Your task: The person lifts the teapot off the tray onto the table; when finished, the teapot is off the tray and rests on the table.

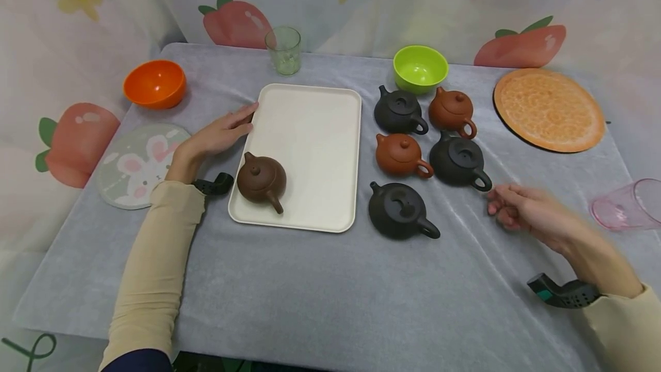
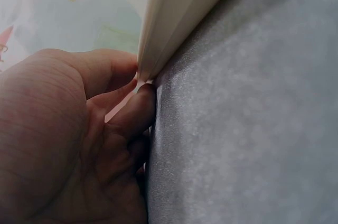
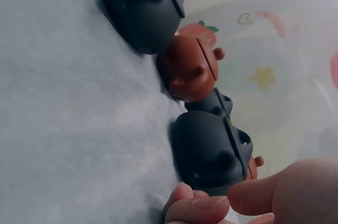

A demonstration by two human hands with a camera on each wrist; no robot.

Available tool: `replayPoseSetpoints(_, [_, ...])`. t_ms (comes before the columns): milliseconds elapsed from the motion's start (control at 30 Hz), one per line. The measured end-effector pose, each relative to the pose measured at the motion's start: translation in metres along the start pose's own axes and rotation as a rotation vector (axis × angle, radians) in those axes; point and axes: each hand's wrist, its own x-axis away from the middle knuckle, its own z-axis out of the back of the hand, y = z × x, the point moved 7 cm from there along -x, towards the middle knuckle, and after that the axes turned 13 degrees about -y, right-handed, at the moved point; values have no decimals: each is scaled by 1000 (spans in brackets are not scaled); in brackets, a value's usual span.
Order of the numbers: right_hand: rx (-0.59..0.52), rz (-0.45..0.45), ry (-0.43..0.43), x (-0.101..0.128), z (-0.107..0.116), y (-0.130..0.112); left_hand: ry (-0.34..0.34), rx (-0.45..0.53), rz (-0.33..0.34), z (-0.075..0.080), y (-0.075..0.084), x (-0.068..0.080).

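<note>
left hand (image 1: 219,134) open against cream tray (image 1: 310,131), right hand (image 1: 521,211) loosely curled, empty, near black teapot (image 1: 459,159)

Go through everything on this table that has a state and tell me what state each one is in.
Left hand: fingers on the tray's left edge.
Right hand: holds nothing, by a black teapot's handle.
Tray: flat, carries the brown teapot.
Brown teapot: upright, lid on.
Five other teapots: upright, lidded, on the cloth.
Clear glass: upright.
Pink cup: on its side.
Orange bowl: tilted.
Green bowl: upright.
</note>
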Motion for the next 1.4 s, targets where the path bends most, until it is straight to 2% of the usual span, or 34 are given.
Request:
replayPoseSetpoints(433, [168, 36, -37, 13, -41, -2, -8, 6, -5, 0, 1, 0])
replayPoseSetpoints(733, [195, 18, -74, 19, -68, -5, 3, 11, 0, 1, 0, 1])
replayPoseSetpoints(1033, [225, 67, -146, 20, -94, -12, 1, 16, 13, 1, -1, 1])
replayPoseSetpoints(1400, [228, 84, -242, 15, -123, -17, -6, 15, 3, -1, 1, 0])
